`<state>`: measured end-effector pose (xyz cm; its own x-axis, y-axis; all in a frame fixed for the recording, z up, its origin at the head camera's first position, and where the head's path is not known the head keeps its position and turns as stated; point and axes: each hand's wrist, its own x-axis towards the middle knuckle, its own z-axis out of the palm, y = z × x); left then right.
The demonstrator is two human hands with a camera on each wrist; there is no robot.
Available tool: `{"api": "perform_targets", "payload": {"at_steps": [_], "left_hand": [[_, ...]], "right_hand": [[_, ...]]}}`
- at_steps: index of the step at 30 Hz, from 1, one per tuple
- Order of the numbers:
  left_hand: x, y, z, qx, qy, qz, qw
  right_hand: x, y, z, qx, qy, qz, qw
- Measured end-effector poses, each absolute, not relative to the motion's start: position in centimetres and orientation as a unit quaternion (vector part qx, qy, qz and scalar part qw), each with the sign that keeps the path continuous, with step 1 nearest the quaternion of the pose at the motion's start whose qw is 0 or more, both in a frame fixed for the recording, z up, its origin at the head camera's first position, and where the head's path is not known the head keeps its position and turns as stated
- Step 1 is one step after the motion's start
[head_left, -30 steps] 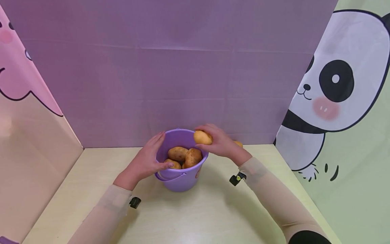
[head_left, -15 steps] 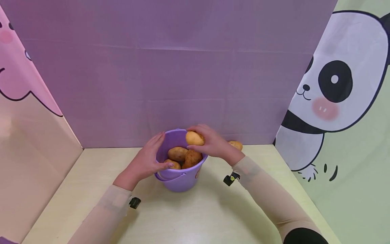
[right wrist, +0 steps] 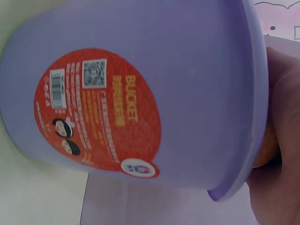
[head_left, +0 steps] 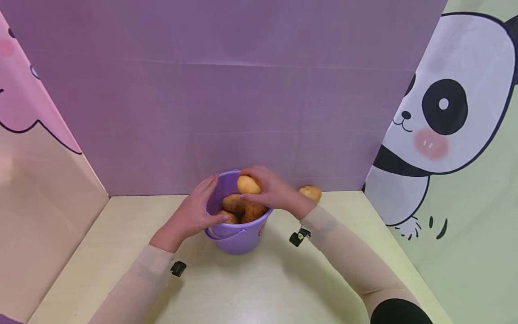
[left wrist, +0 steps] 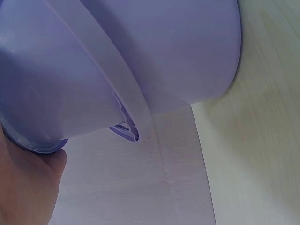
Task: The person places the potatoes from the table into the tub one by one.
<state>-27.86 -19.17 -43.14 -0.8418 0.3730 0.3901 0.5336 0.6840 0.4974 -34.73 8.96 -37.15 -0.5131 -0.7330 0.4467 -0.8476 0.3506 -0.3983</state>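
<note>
In the head view, a purple bucket (head_left: pixel 238 243) stands on the table, holding several potatoes (head_left: pixel 233 204). My left hand (head_left: pixel 194 211) holds its rim at the left, with the thumb over the near edge and the fingers along the outer side. Over the bucket's right part, my right hand (head_left: pixel 271 191) grips another potato (head_left: pixel 248 185) between thumb and fingers. In the left wrist view the bucket's wall and hanging handle (left wrist: pixel 124 93) fill much of the frame. A red label (right wrist: pixel 98 112) shows on the bucket's side in the right wrist view, where the held potato (right wrist: pixel 268 149) is mostly hidden.
One more potato (head_left: pixel 310 193) lies on the pale wooden table (head_left: pixel 243 292), right of the bucket near the back. A purple backdrop (head_left: pixel 243 99) rises right behind. Printed side panels, one with a panda (head_left: pixel 469 148), flank the table.
My right hand has moved left with its potato, from the bucket's right rim to over the opening. The potato on the table has come into fuller view. My left hand stays put.
</note>
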Motion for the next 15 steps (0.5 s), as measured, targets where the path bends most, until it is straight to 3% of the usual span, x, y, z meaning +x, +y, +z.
{"api": "perform_targets", "payload": {"at_steps": [15], "left_hand": [[-27.9, -19.1, -43.1, -0.244, -0.911, -0.306, 0.128]], "right_hand": [[-34.6, 7.2, -37.3, 0.508, -0.811, 0.271, 0.106]]}}
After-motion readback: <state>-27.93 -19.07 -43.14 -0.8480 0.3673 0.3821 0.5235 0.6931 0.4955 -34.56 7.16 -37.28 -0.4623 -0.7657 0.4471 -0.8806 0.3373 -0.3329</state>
